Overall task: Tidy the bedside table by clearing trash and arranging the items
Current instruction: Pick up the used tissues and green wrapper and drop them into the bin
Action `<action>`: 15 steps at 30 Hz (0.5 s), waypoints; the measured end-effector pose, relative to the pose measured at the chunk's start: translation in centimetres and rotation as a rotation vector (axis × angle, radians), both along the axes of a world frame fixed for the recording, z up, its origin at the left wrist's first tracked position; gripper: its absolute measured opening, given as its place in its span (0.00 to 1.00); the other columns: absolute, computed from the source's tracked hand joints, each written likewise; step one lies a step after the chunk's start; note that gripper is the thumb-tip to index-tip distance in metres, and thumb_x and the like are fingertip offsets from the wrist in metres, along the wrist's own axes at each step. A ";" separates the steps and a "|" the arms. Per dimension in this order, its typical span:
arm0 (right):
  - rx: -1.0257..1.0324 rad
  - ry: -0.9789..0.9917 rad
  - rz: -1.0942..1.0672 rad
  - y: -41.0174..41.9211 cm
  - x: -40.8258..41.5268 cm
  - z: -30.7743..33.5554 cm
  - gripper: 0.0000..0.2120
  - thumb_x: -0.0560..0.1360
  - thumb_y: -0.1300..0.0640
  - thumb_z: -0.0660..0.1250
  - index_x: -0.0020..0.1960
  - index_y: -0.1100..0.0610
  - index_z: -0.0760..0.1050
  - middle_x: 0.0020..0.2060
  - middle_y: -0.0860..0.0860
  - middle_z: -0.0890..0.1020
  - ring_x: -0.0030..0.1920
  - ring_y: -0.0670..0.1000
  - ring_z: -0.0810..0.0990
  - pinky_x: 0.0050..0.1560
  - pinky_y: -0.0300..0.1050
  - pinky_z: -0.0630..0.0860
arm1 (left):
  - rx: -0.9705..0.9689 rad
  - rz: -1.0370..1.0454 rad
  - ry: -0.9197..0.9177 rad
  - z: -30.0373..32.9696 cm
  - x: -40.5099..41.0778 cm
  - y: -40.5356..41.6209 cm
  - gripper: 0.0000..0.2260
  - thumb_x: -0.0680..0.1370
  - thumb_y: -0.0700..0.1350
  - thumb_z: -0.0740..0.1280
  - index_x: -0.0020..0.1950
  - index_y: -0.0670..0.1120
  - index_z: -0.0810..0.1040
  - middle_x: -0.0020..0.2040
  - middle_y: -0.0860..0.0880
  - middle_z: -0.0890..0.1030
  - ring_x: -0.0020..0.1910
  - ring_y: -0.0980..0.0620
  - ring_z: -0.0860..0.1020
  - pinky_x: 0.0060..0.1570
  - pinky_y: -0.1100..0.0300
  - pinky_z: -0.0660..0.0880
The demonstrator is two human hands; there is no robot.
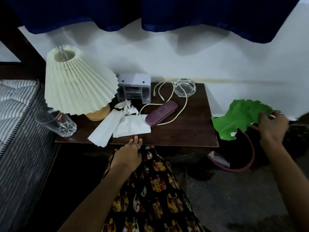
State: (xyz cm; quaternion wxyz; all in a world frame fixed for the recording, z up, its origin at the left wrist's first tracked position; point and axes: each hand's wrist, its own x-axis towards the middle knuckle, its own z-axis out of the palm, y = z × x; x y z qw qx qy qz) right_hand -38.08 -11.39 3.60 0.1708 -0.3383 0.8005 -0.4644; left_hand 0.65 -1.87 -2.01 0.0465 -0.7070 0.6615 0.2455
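Observation:
The dark wooden bedside table (189, 131) carries crumpled white tissues (128, 124) near its front edge, a purple glasses case (161, 113), a white cable (168, 97), a glass ashtray (184, 87), a small grey organiser (134, 88), a drinking glass lying tilted (56, 122) and a lamp with a cream pleated shade (75, 84). My left hand (129, 154) rests at the table's front edge, fingertips just below the tissues, holding nothing. To the right of the table, my right hand (271, 126) grips a crumpled green plastic wrapper (240, 118) over a dark bin with a reddish rim (250, 153).
A striped mattress (18, 124) borders the table on the left. A white wall and a dark blue curtain (150, 12) stand behind. A white scrap (219, 159) lies by the bin's rim. The floor is dark and grey.

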 end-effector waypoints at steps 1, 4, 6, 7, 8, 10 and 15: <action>0.033 0.052 -0.015 0.2 -0.2 -0.4 0.13 0.75 0.60 0.61 0.55 0.68 0.76 0.51 0.68 0.81 0.52 0.64 0.81 0.54 0.54 0.75 | -0.005 -0.003 -0.004 0.0 0.0 0.0 0.25 0.80 0.45 0.56 0.77 0.53 0.57 0.78 0.55 0.54 0.76 0.53 0.57 0.67 0.50 0.66; 0.124 0.085 -0.020 1.0 -0.3 -2.4 0.13 0.75 0.63 0.59 0.55 0.71 0.74 0.51 0.72 0.79 0.55 0.68 0.77 0.57 0.55 0.72 | -0.009 -0.007 -0.009 0.1 -0.1 0.0 0.25 0.80 0.45 0.57 0.77 0.53 0.57 0.78 0.55 0.54 0.76 0.53 0.58 0.67 0.50 0.67; 0.188 0.071 -0.011 1.2 -0.4 -4.2 0.13 0.75 0.65 0.59 0.55 0.72 0.74 0.52 0.73 0.78 0.56 0.69 0.76 0.57 0.55 0.72 | -0.009 -0.010 -0.012 0.0 0.0 0.0 0.25 0.80 0.45 0.57 0.77 0.54 0.57 0.78 0.56 0.54 0.76 0.52 0.58 0.66 0.50 0.68; 0.221 0.071 -0.014 1.3 -0.3 -4.9 0.13 0.75 0.65 0.59 0.54 0.72 0.74 0.51 0.73 0.78 0.56 0.70 0.75 0.57 0.56 0.71 | -0.013 -0.011 -0.016 0.0 0.0 0.0 0.25 0.80 0.45 0.57 0.76 0.54 0.58 0.78 0.56 0.55 0.76 0.53 0.59 0.66 0.49 0.68; 0.246 0.070 -0.018 1.5 -0.3 -5.6 0.12 0.75 0.66 0.59 0.54 0.72 0.74 0.51 0.73 0.78 0.56 0.70 0.75 0.57 0.57 0.71 | -0.015 -0.010 -0.019 -0.1 0.1 -0.1 0.25 0.79 0.45 0.57 0.76 0.54 0.58 0.78 0.56 0.55 0.76 0.53 0.59 0.66 0.49 0.69; 0.285 0.048 -0.036 1.8 -0.1 -6.8 0.13 0.75 0.66 0.59 0.55 0.72 0.73 0.53 0.73 0.77 0.57 0.70 0.75 0.58 0.57 0.72 | -0.015 -0.006 -0.015 -0.1 0.1 -0.1 0.25 0.79 0.45 0.57 0.76 0.54 0.58 0.78 0.56 0.55 0.76 0.53 0.59 0.66 0.49 0.69; 0.381 -0.062 -0.025 2.4 0.1 -8.9 0.15 0.76 0.60 0.62 0.60 0.65 0.73 0.57 0.68 0.78 0.57 0.66 0.77 0.58 0.56 0.74 | -0.020 0.000 0.007 -0.1 0.2 -0.1 0.25 0.79 0.45 0.57 0.76 0.54 0.59 0.78 0.56 0.56 0.76 0.54 0.58 0.67 0.51 0.67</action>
